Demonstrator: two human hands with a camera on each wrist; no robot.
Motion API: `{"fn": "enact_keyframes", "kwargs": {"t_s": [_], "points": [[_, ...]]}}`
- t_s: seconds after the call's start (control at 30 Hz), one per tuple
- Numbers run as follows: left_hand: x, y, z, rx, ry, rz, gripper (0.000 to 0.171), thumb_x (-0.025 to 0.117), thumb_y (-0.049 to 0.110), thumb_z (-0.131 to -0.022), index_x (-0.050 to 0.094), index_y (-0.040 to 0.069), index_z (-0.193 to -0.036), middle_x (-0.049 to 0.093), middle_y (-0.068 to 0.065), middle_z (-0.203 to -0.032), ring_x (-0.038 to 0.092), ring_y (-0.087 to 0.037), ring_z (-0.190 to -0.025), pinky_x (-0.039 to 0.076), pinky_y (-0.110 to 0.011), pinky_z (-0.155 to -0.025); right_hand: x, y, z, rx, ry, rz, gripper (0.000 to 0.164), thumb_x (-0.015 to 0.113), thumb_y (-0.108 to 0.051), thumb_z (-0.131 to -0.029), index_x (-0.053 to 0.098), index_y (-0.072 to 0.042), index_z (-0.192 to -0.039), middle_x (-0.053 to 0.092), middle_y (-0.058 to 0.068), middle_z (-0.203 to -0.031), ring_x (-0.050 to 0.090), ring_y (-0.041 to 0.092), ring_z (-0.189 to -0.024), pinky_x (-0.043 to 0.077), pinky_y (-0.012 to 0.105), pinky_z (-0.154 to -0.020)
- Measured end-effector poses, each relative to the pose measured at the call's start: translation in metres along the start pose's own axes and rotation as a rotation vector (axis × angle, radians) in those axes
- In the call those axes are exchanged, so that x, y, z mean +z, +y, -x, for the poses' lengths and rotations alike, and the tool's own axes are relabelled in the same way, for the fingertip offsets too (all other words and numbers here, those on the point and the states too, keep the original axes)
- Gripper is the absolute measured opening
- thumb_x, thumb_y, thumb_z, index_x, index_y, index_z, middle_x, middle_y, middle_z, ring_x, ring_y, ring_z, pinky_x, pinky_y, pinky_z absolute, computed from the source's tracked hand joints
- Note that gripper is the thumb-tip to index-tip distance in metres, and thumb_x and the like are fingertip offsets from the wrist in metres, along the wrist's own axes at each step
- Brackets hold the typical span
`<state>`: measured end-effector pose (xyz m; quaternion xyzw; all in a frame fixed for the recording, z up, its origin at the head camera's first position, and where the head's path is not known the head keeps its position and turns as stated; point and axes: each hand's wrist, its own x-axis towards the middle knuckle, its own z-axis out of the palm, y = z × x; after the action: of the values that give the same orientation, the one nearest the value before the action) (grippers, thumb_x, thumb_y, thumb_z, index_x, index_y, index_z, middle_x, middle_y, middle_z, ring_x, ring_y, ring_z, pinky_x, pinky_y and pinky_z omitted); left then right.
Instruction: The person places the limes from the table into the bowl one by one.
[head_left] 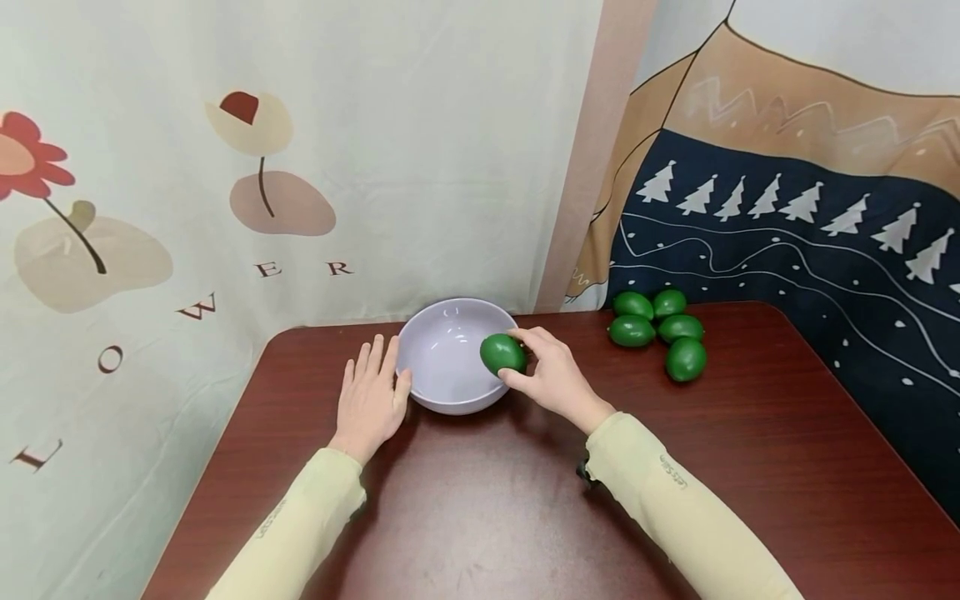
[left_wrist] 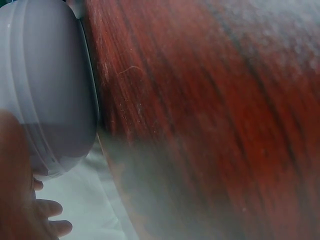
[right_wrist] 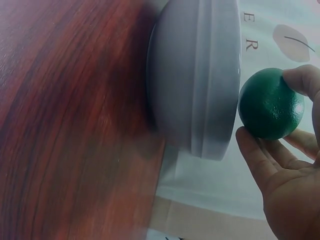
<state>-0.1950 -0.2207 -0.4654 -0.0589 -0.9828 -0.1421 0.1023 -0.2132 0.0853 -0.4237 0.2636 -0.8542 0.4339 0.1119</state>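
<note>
A pale lavender bowl stands near the back edge of the table, with nothing visible inside it. My right hand pinches a glossy green lime between thumb and fingers, above the bowl's right rim. In the right wrist view the lime is level with the rim of the bowl, just outside its wall. Fingers extended, my left hand lies against the bowl's left side. The left wrist view catches only part of that hand beside the bowl.
Several more green limes sit grouped at the back right of the dark red wooden table. Behind the table hangs a light curtain with printed flowers, and a dark tree-patterned cloth hangs at the right.
</note>
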Motion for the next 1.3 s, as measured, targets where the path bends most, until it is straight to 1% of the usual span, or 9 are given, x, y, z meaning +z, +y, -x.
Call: {"fn": "enact_keyframes", "kwargs": {"t_s": [0.1,0.23,0.33,0.57,0.8,1.07,1.2,1.3], "points": [[-0.001,0.000,0.000,0.005,0.006,-0.006,0.062,0.033,0.040,-0.112,0.024,0.009,-0.165,0.022,-0.022,-0.169,0.014,-0.041,-0.158,0.014,-0.062,-0.125,0.003,-0.001,-0.002,0.003,0.000,-0.010,0.052,0.083,-0.015,-0.085,0.065,-0.002,-0.132,0.065,0.013,-0.119,0.064,0.025,-0.097,0.060,0.049,-0.080],[-0.001,0.000,0.000,0.004,-0.002,-0.013,0.063,0.033,0.041,-0.112,0.024,0.009,-0.165,0.021,-0.022,-0.169,0.014,-0.041,-0.157,0.014,-0.062,-0.125,0.006,-0.002,-0.004,0.007,0.000,-0.026,0.051,0.083,-0.013,-0.084,0.066,-0.002,-0.131,0.065,0.013,-0.117,0.064,0.027,-0.098,0.059,0.051,-0.084],[-0.001,0.001,0.001,0.002,-0.006,-0.014,0.063,0.033,0.040,-0.112,0.023,0.008,-0.165,0.021,-0.022,-0.169,0.015,-0.042,-0.157,0.014,-0.062,-0.125,0.009,-0.004,-0.006,0.009,-0.005,-0.029,0.050,0.083,-0.013,-0.084,0.066,-0.002,-0.130,0.065,0.013,-0.115,0.065,0.027,-0.097,0.060,0.049,-0.085],[0.000,0.001,0.002,0.003,0.001,-0.010,0.062,0.037,0.038,-0.112,0.025,0.008,-0.165,0.022,-0.023,-0.169,0.015,-0.042,-0.157,0.015,-0.062,-0.124,0.017,-0.005,-0.009,0.025,-0.043,-0.025,0.052,0.083,-0.015,-0.086,0.064,-0.002,-0.132,0.064,0.013,-0.117,0.067,0.025,-0.097,0.061,0.040,-0.085],[-0.001,0.001,0.002,0.009,0.005,-0.005,0.062,0.037,0.037,-0.112,0.025,0.007,-0.164,0.020,-0.022,-0.170,0.015,-0.042,-0.157,0.014,-0.062,-0.125,0.024,-0.009,-0.013,0.042,-0.069,-0.038,0.051,0.082,-0.014,-0.086,0.064,0.000,-0.132,0.064,0.013,-0.118,0.067,0.027,-0.100,0.060,0.041,-0.090],[-0.001,0.001,0.001,0.006,-0.002,-0.014,0.063,0.034,0.039,-0.112,0.023,0.008,-0.165,0.020,-0.022,-0.170,0.014,-0.041,-0.158,0.014,-0.062,-0.125,0.034,-0.009,-0.016,0.039,-0.091,0.003,0.052,0.082,-0.018,-0.086,0.065,-0.001,-0.132,0.066,0.013,-0.118,0.066,0.025,-0.097,0.058,0.036,-0.087],[0.000,0.001,0.001,0.007,0.009,-0.011,0.062,0.035,0.038,-0.112,0.025,0.007,-0.165,0.021,-0.022,-0.169,0.016,-0.042,-0.157,0.014,-0.062,-0.124,0.038,-0.011,-0.019,0.029,-0.113,0.026,0.051,0.081,-0.019,-0.085,0.066,-0.002,-0.131,0.067,0.013,-0.115,0.064,0.024,-0.095,0.057,0.034,-0.085],[0.000,0.002,0.002,0.009,0.019,-0.010,0.062,0.036,0.037,-0.112,0.027,0.007,-0.164,0.024,-0.023,-0.168,0.017,-0.042,-0.157,0.015,-0.063,-0.124,0.041,-0.013,-0.022,0.027,-0.134,0.051,0.052,0.080,-0.020,-0.085,0.066,-0.003,-0.132,0.067,0.013,-0.116,0.064,0.024,-0.097,0.056,0.034,-0.086]]}}
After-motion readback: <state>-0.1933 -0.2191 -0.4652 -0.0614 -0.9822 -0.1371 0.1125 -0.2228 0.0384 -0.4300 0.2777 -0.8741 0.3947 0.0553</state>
